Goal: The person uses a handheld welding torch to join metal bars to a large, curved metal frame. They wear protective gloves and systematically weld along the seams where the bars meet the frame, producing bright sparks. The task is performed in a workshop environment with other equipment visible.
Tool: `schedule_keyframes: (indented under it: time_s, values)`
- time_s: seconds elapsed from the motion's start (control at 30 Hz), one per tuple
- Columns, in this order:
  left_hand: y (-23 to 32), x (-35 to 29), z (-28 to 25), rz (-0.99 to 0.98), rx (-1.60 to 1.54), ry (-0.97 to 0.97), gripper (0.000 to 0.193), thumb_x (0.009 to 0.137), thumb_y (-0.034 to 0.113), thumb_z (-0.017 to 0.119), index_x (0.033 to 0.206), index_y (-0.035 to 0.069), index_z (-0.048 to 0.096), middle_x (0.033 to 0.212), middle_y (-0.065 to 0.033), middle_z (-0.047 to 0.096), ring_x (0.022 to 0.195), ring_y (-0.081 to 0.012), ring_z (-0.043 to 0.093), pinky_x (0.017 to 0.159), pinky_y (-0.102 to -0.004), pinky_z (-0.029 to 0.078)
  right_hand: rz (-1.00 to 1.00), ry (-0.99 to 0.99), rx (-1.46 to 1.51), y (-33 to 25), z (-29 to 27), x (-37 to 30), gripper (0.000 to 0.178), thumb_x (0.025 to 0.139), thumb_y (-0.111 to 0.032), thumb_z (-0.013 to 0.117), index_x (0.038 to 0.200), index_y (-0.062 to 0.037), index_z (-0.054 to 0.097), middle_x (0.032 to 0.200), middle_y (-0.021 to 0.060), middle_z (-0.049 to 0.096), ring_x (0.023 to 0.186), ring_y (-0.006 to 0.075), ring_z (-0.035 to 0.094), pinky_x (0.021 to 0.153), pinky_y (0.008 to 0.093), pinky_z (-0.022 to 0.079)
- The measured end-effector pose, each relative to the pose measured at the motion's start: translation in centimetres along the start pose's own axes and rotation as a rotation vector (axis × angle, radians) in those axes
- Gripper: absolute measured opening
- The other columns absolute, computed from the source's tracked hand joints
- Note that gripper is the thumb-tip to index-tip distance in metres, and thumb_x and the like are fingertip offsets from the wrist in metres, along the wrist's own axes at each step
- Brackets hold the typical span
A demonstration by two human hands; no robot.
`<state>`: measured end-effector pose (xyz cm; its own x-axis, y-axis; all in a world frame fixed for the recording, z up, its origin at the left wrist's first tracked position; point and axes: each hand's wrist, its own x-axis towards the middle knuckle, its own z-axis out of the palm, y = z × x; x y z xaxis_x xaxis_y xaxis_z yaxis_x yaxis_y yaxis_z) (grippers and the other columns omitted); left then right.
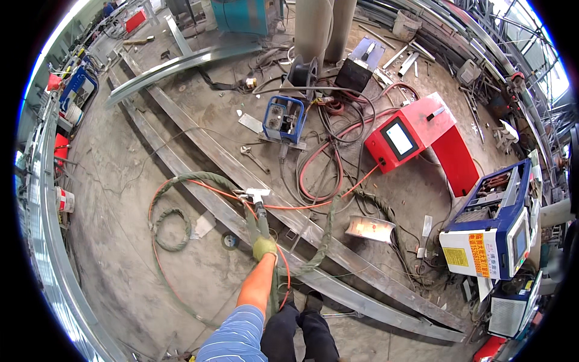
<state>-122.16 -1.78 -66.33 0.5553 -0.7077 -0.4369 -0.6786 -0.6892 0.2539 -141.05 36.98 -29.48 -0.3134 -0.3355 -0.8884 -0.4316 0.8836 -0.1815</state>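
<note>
My left hand (263, 248), in a yellow-green glove, is closed around the lower part of what looks like a welding gun (258, 195) with a white head and dark neck. It is held above the long steel beams (301, 234) that lie slantwise on the floor. A green-wrapped hose (326, 241) and an orange tube (288, 279) run by my hand and loop out over the floor to both sides. Part of the wrapped hose lies coiled (173, 230) at the left. Fingers and grip are partly hidden by the glove's back. My right hand is out of view.
A red machine (393, 138) with a screen stands right of centre, a blue-and-white machine (490, 238) farther right. Ahead are a blue-framed unit (283, 118), tangled cables (313, 175) and an adjustable wrench (256, 159). A shiny metal section (181, 67) lies across the beams' far ends.
</note>
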Motion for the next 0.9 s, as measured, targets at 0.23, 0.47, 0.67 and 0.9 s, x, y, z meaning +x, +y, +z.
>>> schedule_keyframes:
  time_s: [0.23, 0.47, 0.67, 0.9]
  values:
    - [-2.8, -2.0, 5.6, 0.059, 0.071, -0.254, 0.047, 0.093, 0.050, 0.073, 0.124, 0.014, 0.072, 0.120, -0.0207, 0.079, 0.112, -0.0428, 0.076, 0.096, -0.0550, 0.059, 0.074, -0.003, -0.026, -0.3, -0.3, 0.9, 0.082, 0.091, -0.063, 0.064, 0.153, -0.0079, 0.060, 0.144, 0.0274, 0.068, 0.134, 0.0432, 0.065, 0.114, 0.0507, 0.050]
    - [-4.2, 0.8, 4.5, 0.224, 0.085, -0.568, 0.060, 0.085, 0.037, 0.078, 0.137, 0.009, 0.070, 0.136, -0.0247, 0.073, 0.128, -0.0429, 0.069, 0.107, -0.0487, 0.055, 0.055, -0.027, -0.025, -0.1, 0.5, 0.3, 0.082, 0.092, -0.063, 0.063, 0.154, -0.0087, 0.059, 0.144, 0.0270, 0.068, 0.135, 0.0431, 0.065, 0.115, 0.0506, 0.049]
    - [-9.4, -6.8, -4.9, 0.497, 0.127, -0.721, 0.059, 0.088, 0.040, 0.074, 0.131, 0.000, 0.076, 0.116, -0.0242, 0.080, 0.109, -0.0336, 0.077, 0.095, -0.0431, 0.059, 0.081, -0.099, -0.027, 2.2, 0.4, -1.0, 0.082, 0.093, -0.063, 0.062, 0.155, -0.0094, 0.058, 0.145, 0.0267, 0.068, 0.135, 0.0430, 0.065, 0.115, 0.0505, 0.049]
    - [-13.9, -14.0, -20.6, -0.020, 0.165, -1.124, 0.036, 0.101, 0.035, 0.070, 0.122, 0.005, 0.071, 0.094, -0.0091, 0.078, 0.075, -0.0246, 0.077, 0.063, -0.0401, 0.059, -0.050, -0.003, 0.104, 5.0, 3.1, -0.6, 0.081, 0.095, -0.062, 0.060, 0.158, -0.0123, 0.056, 0.148, 0.0264, 0.066, 0.137, 0.0430, 0.063, 0.116, 0.0502, 0.049]
